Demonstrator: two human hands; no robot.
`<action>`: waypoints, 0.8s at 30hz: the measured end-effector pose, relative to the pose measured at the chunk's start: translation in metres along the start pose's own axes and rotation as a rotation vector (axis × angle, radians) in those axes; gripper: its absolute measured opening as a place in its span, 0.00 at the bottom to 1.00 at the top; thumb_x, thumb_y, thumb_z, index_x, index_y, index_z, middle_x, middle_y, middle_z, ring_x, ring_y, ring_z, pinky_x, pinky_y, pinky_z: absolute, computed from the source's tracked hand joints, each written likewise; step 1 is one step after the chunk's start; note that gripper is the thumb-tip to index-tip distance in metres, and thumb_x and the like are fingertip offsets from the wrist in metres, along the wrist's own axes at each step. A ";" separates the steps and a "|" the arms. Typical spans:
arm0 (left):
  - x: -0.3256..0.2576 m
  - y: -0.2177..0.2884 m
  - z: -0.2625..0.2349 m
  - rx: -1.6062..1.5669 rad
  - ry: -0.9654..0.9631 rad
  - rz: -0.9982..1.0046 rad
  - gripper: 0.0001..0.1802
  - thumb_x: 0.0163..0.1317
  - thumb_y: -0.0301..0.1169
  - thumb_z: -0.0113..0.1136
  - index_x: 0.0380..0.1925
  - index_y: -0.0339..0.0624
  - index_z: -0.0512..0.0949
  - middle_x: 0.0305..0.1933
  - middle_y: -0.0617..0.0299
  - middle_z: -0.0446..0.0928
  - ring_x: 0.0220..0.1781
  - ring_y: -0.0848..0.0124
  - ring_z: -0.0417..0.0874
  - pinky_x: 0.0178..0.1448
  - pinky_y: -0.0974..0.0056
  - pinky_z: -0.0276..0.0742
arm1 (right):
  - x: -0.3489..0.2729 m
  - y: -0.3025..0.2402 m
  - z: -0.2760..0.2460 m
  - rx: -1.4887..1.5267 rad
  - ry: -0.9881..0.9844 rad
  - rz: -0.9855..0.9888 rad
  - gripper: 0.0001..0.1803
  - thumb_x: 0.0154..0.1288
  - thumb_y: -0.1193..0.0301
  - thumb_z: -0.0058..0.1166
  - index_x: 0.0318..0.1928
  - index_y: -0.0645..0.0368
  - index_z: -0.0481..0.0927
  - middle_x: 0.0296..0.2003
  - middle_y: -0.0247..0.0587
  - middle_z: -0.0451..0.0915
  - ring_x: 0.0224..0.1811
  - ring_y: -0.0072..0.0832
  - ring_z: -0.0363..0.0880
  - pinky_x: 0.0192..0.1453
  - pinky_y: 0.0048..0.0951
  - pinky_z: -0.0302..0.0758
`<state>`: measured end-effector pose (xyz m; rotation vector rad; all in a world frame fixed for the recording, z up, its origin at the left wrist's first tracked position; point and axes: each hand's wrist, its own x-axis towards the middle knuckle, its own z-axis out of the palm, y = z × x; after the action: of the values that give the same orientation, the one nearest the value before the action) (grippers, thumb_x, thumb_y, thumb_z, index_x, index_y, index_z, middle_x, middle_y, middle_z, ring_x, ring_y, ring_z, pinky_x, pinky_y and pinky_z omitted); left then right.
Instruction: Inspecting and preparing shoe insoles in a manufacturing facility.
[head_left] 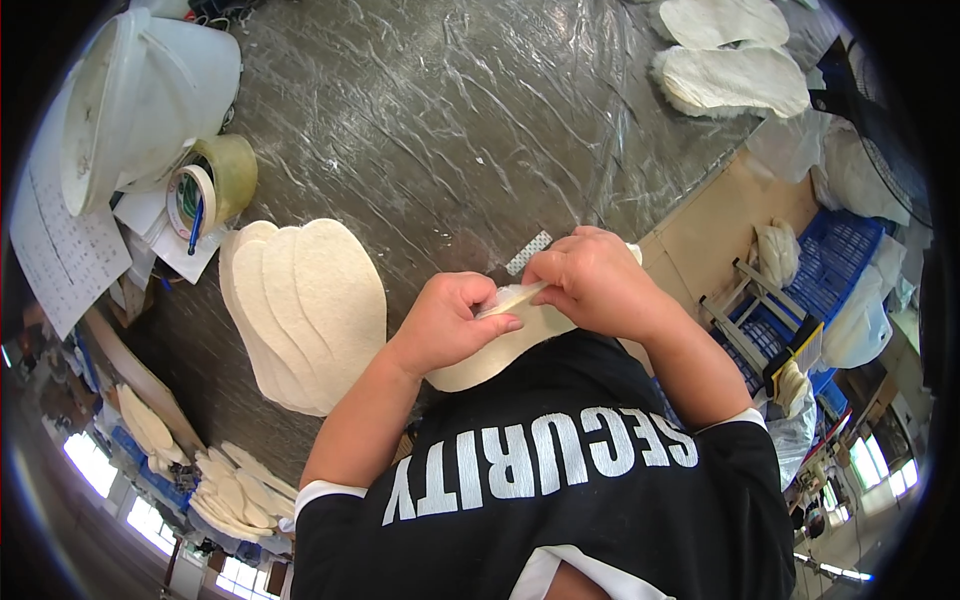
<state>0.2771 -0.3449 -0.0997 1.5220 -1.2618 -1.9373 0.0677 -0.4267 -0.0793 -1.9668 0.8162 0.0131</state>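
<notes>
In front of my chest I hold a cream felt insole (480,364) near the table's edge. My left hand (445,325) pinches its upper edge between thumb and fingers. My right hand (600,282) grips the same edge a little to the right, fingers curled. Between the two hands the edge is bent up, and a pale, thin strip (507,297) shows there; what it is made of I cannot tell. Just beyond my hands lies a small white dotted strip (529,252). Left of my left hand, several similar insoles lie fanned in an overlapping stack (325,310).
Wrinkled clear film covers the dark table (430,130). At the far left stand a white bucket (170,90), tape rolls (225,175), a blue pen (196,225) and papers (65,240). Two fluffy insoles (735,80) lie far right. A blue crate (840,265) sits beside the table.
</notes>
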 end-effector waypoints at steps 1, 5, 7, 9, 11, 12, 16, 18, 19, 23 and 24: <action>-0.001 0.001 0.001 -0.014 0.008 -0.013 0.17 0.49 0.34 0.74 0.19 0.36 0.75 0.20 0.63 0.70 0.23 0.74 0.69 0.28 0.65 0.66 | -0.001 -0.001 -0.001 -0.010 0.012 -0.018 0.11 0.46 0.72 0.67 0.33 0.53 0.82 0.26 0.36 0.81 0.33 0.38 0.79 0.46 0.38 0.71; -0.012 0.009 0.006 0.003 0.015 -0.066 0.15 0.50 0.33 0.74 0.22 0.36 0.75 0.21 0.65 0.69 0.23 0.76 0.67 0.28 0.66 0.66 | -0.008 -0.013 -0.008 -0.100 -0.056 -0.018 0.13 0.45 0.73 0.68 0.35 0.51 0.81 0.33 0.34 0.82 0.41 0.36 0.80 0.51 0.39 0.70; -0.020 0.007 0.014 -0.125 0.238 -0.038 0.14 0.52 0.31 0.73 0.24 0.37 0.75 0.22 0.66 0.70 0.24 0.78 0.67 0.28 0.67 0.65 | -0.007 -0.028 -0.012 -0.291 0.418 -0.164 0.17 0.44 0.72 0.69 0.37 0.51 0.80 0.44 0.35 0.81 0.55 0.40 0.74 0.58 0.43 0.67; -0.021 0.008 0.020 -0.276 0.381 -0.027 0.09 0.56 0.28 0.70 0.27 0.38 0.77 0.25 0.68 0.75 0.26 0.81 0.72 0.29 0.71 0.69 | -0.013 -0.022 -0.006 -0.164 0.695 -0.065 0.28 0.43 0.68 0.72 0.47 0.53 0.76 0.60 0.47 0.69 0.65 0.48 0.63 0.67 0.47 0.59; -0.019 0.016 0.027 -0.463 0.453 0.074 0.08 0.60 0.28 0.67 0.33 0.37 0.78 0.29 0.68 0.77 0.28 0.81 0.73 0.33 0.72 0.72 | -0.015 -0.023 0.009 0.216 0.763 0.047 0.37 0.43 0.67 0.73 0.56 0.56 0.71 0.64 0.52 0.63 0.67 0.48 0.59 0.69 0.47 0.59; -0.015 0.021 0.031 -0.464 0.447 0.083 0.08 0.60 0.28 0.67 0.33 0.37 0.78 0.29 0.68 0.77 0.28 0.81 0.73 0.33 0.72 0.72 | -0.018 -0.017 0.017 0.324 0.639 0.106 0.48 0.42 0.62 0.75 0.64 0.58 0.62 0.67 0.56 0.55 0.69 0.49 0.56 0.71 0.47 0.59; -0.011 0.021 0.033 -0.773 0.365 0.090 0.08 0.65 0.28 0.62 0.40 0.36 0.76 0.34 0.67 0.79 0.35 0.80 0.77 0.41 0.73 0.74 | -0.016 -0.025 0.030 0.431 0.287 0.144 0.63 0.39 0.53 0.78 0.72 0.54 0.51 0.70 0.64 0.45 0.76 0.52 0.43 0.75 0.47 0.54; -0.014 0.019 0.025 -0.818 0.288 0.083 0.07 0.66 0.25 0.59 0.41 0.35 0.75 0.38 0.64 0.79 0.41 0.78 0.79 0.47 0.73 0.76 | -0.010 -0.015 0.028 0.622 0.257 0.128 0.61 0.41 0.56 0.77 0.72 0.55 0.51 0.70 0.63 0.48 0.75 0.50 0.48 0.74 0.45 0.57; -0.017 0.021 0.025 -0.816 0.283 0.087 0.07 0.66 0.25 0.59 0.41 0.35 0.75 0.38 0.64 0.79 0.41 0.78 0.79 0.47 0.73 0.76 | -0.009 -0.012 0.026 0.815 0.222 0.111 0.60 0.43 0.59 0.76 0.72 0.55 0.51 0.69 0.61 0.50 0.74 0.47 0.53 0.72 0.43 0.60; -0.031 0.046 0.017 -0.109 0.491 0.452 0.11 0.54 0.20 0.68 0.36 0.36 0.76 0.41 0.57 0.77 0.39 0.71 0.79 0.45 0.67 0.76 | -0.002 -0.018 0.009 1.507 0.139 0.113 0.49 0.56 0.72 0.66 0.73 0.57 0.50 0.63 0.48 0.65 0.59 0.35 0.73 0.64 0.37 0.70; -0.036 0.052 0.014 -0.004 0.436 0.506 0.12 0.52 0.23 0.70 0.35 0.37 0.77 0.40 0.57 0.77 0.39 0.68 0.79 0.44 0.66 0.76 | -0.001 -0.018 0.010 1.561 0.135 0.078 0.44 0.59 0.74 0.60 0.73 0.57 0.50 0.62 0.50 0.66 0.60 0.39 0.72 0.64 0.39 0.70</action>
<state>0.2649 -0.3396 -0.0360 1.3546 -1.2801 -1.2122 0.0794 -0.4129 -0.0704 -0.4565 0.6210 -0.5481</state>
